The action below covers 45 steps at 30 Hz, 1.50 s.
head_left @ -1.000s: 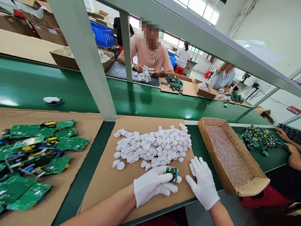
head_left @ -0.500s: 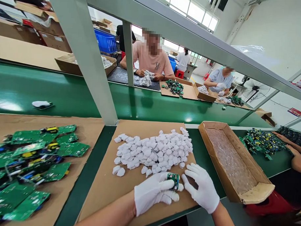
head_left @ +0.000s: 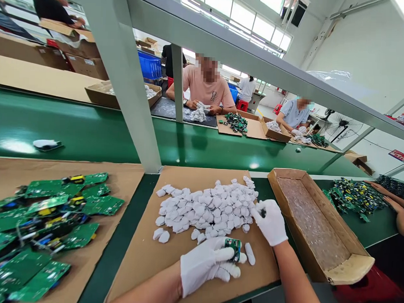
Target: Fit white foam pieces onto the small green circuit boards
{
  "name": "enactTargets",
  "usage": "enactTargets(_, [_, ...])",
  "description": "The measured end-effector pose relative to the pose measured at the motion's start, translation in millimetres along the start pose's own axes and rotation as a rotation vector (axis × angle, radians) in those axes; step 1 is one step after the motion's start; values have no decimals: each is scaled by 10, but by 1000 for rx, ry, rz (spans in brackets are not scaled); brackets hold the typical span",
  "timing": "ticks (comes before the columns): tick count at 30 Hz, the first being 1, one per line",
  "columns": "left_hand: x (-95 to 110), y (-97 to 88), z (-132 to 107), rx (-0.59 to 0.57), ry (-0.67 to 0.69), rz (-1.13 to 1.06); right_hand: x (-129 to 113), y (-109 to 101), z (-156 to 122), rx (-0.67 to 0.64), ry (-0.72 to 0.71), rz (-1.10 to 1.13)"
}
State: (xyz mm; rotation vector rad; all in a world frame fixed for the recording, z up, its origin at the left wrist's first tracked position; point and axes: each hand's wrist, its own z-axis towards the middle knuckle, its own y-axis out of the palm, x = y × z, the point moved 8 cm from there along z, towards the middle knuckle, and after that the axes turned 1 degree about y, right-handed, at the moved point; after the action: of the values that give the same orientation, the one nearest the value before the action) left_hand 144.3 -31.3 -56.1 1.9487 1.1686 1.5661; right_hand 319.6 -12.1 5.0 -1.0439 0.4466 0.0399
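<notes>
My left hand (head_left: 213,262), in a white glove, grips a small green circuit board (head_left: 233,249) between thumb and fingers, low over the cardboard sheet (head_left: 140,255). Close to its fingertips lies a white elongated piece (head_left: 250,254). My right hand (head_left: 270,221), gloved too, is at the right edge of a pile of small white pads (head_left: 206,208). Its fingers are curled together against the pile; whatever they pinch is hidden.
Larger green circuit boards (head_left: 43,225) lie heaped on cardboard at left. A long open carton (head_left: 314,221) stands at right, beside another board heap (head_left: 353,196) and a co-worker's hands (head_left: 398,211). Beyond the green belt (head_left: 215,147), people sit behind a grey frame (head_left: 133,87).
My right hand has moved away from the circuit board, up to the pile's right edge, and its fingers have curled. The white elongated piece is now uncovered. My left hand still holds the board.
</notes>
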Motion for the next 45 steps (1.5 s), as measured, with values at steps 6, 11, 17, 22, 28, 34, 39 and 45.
enactTargets(6, [1, 16, 8, -14, -3, 9, 182, -30, -351, -23, 46, 70])
enactTargets(11, [11, 35, 4, -30, 15, 15, 313, -2, -286, 74, 75, 105])
enactTargets(17, [-6, 35, 8, -21, 24, 31, 267, 88, -380, 8, 56, 194])
enactTargets(22, [-24, 40, 31, -37, 15, 28, 331, 80, -477, 14, 109, 223])
enactTargets(28, [-22, 32, 47, -40, 17, 19, 111, 18, -429, -65, -42, 197])
enactTargets(34, [13, -7, -17, 47, 9, 16, 95, -389, -627, 22, 78, 93])
enactTargets(39, [20, -63, -42, 150, 32, 4, -225, -181, -929, -185, 45, -38])
enactTargets(45, [44, -46, -84, 146, 27, -19, -316, -165, -957, -158, 3, 191])
